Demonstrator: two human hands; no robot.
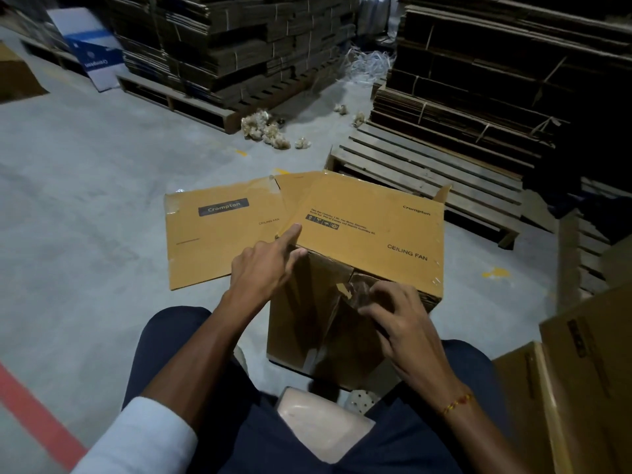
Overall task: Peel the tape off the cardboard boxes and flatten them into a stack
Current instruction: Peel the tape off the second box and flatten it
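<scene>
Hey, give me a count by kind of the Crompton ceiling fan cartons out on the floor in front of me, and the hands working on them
Carton with tape being peeled, not yet flattened: 1
Flattened carton on the floor: 1
Hands: 2, the left hand braced on the carton's top edge, the right hand pinching the clear tape
Total: 4

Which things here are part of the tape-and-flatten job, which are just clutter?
Job:
- box, standing, left hand on its top corner
- tape, right hand peeling it off the near face
- flattened box on the floor behind

Lying about:
- pallets
- bundled cardboard stacks
- tape wads
- blue-white carton
- boxes at right
</scene>
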